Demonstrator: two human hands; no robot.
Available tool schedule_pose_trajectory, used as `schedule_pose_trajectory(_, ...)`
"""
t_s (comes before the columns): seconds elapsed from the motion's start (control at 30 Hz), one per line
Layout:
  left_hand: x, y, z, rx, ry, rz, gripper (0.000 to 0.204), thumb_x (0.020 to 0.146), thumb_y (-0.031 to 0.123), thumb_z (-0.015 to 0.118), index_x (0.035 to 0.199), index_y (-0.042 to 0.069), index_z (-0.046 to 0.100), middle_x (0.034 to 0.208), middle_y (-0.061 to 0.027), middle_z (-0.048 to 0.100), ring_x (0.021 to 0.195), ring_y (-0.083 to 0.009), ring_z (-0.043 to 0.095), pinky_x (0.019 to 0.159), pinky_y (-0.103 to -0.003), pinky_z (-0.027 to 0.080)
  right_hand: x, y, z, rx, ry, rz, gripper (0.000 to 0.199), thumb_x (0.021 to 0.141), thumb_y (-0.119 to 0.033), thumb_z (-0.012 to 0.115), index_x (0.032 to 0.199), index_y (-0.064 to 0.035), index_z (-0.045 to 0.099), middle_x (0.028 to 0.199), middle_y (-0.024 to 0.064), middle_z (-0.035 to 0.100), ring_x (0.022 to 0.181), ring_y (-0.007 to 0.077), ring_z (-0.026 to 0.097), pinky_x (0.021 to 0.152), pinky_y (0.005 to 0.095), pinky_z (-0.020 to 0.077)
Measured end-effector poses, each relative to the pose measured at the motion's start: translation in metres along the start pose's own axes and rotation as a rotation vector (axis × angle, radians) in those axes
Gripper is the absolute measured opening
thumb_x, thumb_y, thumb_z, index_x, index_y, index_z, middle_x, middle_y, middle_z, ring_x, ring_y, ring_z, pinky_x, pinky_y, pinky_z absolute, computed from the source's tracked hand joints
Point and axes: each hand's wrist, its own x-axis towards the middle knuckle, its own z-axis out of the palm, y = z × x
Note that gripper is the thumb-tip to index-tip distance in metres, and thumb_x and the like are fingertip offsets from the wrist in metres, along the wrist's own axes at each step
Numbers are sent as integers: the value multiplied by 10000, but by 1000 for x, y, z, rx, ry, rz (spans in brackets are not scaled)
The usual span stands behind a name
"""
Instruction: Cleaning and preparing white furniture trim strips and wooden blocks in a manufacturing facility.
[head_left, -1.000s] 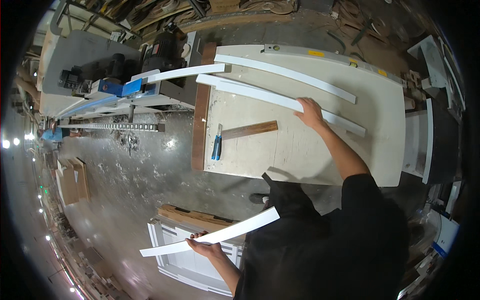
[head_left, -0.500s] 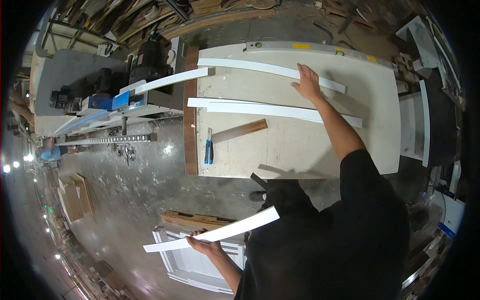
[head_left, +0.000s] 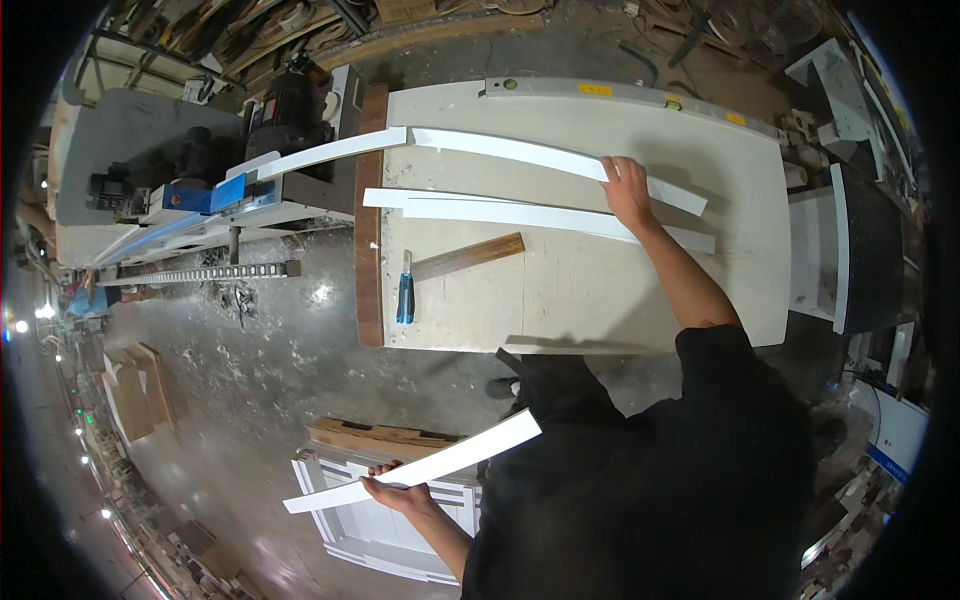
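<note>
My left hand [head_left: 397,492] is closed around a long flat white strip [head_left: 460,453], held at a slant above a pile of white panels. Over the table, my right hand [head_left: 627,190] grips another white strip [head_left: 520,150], with fingers over its far edge. The left end of that strip meets or nearly meets a white strip [head_left: 340,150] coming off the machine at the left; whether they touch, I cannot tell. Nearer me, two overlapping white strips [head_left: 540,215] lie on the pale worktable [head_left: 580,300]. A blue-handled utility knife [head_left: 405,298] and a brown wood strip [head_left: 470,256] lie at the table's near left.
A long spirit level [head_left: 640,95] lies along the far table edge. The machine [head_left: 225,192] with motors adjoins the table's left side. White panels [head_left: 400,525] are stacked on the floor below my left hand. Cardboard [head_left: 140,390] stands farther left, and timber scraps line the back.
My right hand, spread above the far strip before, has closed on it. That strip has shifted toward me and to the right. The left hand keeps its strip almost still.
</note>
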Motion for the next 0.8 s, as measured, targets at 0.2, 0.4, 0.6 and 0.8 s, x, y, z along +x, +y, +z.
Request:
schedule_pose_trajectory(0.2,6,-4,6,2,53,-5,358,1131,453,543,939,152,526,796,22,529,697,-154,563,694,-308,536,-32,9,-28,179,-33,51,560,839,-129,852,1350,-88,627,1235,120,599,1239,344,585,1052,506,487)
schedule_pose_trajectory(0.4,5,-8,14,-21,-1,-30,335,1128,449,528,971,154,541,815,19,549,704,-164,589,702,-328,552,-46,4,-50,483,-190,-26,554,862,-74,816,1371,-32,600,1219,171,564,1183,386,550,1037,493,454)
schedule_pose_trajectory(0.6,7,-12,24,-16,-9,-35,343,1117,463,546,952,163,523,833,18,509,735,-154,536,723,-322,525,-66,-16,-32,490,-292,-41,560,852,-113,832,1356,-49,597,1271,173,569,1265,414,523,1091,557,414)
schedule_pose_trajectory(0.8,8,-8,20,3,25,-39,355,1129,453,513,935,157,545,794,4,538,714,-161,569,703,-325,552,-62,-34,-43,327,-392,9,694,825,-228,895,1420,-73,573,1350,143,594,1331,371,547,1117,491,462)
